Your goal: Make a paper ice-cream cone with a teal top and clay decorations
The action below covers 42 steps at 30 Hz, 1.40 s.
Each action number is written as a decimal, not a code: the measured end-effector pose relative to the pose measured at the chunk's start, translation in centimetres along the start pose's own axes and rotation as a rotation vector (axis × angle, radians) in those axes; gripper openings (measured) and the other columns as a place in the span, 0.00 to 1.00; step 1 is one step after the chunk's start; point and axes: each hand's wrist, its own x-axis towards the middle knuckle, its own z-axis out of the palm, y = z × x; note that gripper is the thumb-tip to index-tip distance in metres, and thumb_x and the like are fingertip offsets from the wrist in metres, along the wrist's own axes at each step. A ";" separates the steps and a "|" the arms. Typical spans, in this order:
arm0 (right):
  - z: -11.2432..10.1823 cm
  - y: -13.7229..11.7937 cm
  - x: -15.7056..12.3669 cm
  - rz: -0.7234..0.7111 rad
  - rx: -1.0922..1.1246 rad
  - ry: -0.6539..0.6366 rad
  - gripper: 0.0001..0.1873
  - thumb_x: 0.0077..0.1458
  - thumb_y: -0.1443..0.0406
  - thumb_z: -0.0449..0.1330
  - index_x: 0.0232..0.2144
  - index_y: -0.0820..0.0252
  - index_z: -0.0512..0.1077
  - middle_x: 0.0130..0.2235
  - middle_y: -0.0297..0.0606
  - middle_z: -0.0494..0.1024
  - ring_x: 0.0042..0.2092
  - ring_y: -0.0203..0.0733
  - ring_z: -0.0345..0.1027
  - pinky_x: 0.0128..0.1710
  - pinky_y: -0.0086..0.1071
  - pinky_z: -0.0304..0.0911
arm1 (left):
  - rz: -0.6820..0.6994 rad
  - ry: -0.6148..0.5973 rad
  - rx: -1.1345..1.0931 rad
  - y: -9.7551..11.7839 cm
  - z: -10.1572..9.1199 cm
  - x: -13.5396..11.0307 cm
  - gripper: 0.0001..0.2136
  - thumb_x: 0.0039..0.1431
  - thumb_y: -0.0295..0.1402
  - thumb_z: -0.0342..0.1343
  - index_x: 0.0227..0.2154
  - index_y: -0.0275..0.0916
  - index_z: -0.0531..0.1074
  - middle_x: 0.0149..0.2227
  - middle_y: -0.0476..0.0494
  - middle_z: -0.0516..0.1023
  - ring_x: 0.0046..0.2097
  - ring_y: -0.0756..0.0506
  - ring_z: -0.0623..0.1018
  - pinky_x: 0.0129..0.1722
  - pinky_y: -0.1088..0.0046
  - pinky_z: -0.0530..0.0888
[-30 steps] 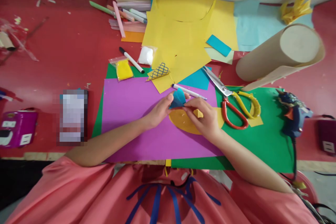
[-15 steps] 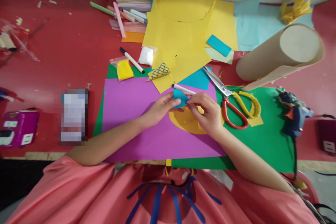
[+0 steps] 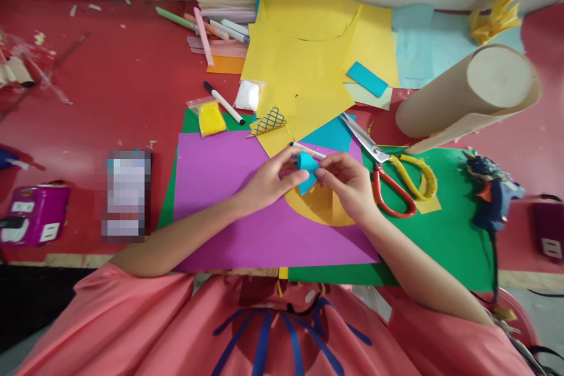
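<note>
Between my hands is a small piece of blue paper (image 3: pixel 307 165), curled over into a loop with a pointed corner hanging down. My left hand (image 3: pixel 272 181) pinches its left side between thumb and fingers. At its right edge, my right hand (image 3: pixel 350 185) grips it with thumb and fingertips. Below them an orange paper shape (image 3: pixel 319 205) with a rounded edge lies on a purple sheet (image 3: pixel 220 229). Just beyond my fingers rests a white pen (image 3: pixel 308 149), partly hidden. Scissors (image 3: pixel 379 160) with one red and one yellow handle lie to the right.
Yellow sheets (image 3: pixel 304 64) spread at the back, with several markers (image 3: pixel 229 29) to their left. A paper roll (image 3: pixel 458 91) stands tilted at right. A glue gun (image 3: pixel 496 197) lies on the green sheet (image 3: pixel 453 241). A phone (image 3: pixel 127 194) sits at left.
The blue paper has turned and curled further, its point now facing down. My right hand's fingers have shifted along its right edge. The view has moved slightly.
</note>
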 end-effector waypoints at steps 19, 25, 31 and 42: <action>-2.0 0.1 1.3 -0.014 0.082 0.083 0.08 0.51 0.64 0.68 0.36 0.54 0.77 0.30 0.29 0.76 0.27 0.32 0.74 0.29 0.30 0.74 | 0.165 0.228 0.756 -1.1 -6.5 2.9 0.15 0.59 0.39 0.59 0.47 0.41 0.72 0.47 0.42 0.78 0.48 0.42 0.75 0.51 0.64 0.72; -2.4 -1.0 1.5 -0.076 0.205 0.162 0.08 0.50 0.63 0.69 0.36 0.50 0.77 0.31 0.27 0.73 0.24 0.31 0.72 0.25 0.27 0.74 | 0.052 -0.049 0.453 2.2 -4.7 1.5 0.16 0.59 0.41 0.60 0.46 0.39 0.68 0.46 0.43 0.78 0.46 0.46 0.78 0.47 0.71 0.74; -2.2 -1.4 1.5 -0.060 0.349 0.107 0.10 0.49 0.63 0.69 0.32 0.52 0.70 0.24 0.22 0.69 0.24 0.26 0.70 0.24 0.19 0.71 | -0.143 -0.177 0.148 1.9 -2.8 0.1 0.13 0.60 0.36 0.59 0.43 0.40 0.62 0.43 0.43 0.78 0.44 0.48 0.80 0.41 0.73 0.77; -1.5 0.3 1.3 0.006 0.402 0.054 0.09 0.48 0.69 0.67 0.28 0.56 0.70 0.31 0.26 0.77 0.29 0.30 0.77 0.31 0.24 0.76 | -0.044 -0.039 0.368 -1.9 -1.3 -1.9 0.15 0.60 0.36 0.57 0.47 0.40 0.62 0.39 0.46 0.79 0.34 0.52 0.78 0.27 0.82 0.68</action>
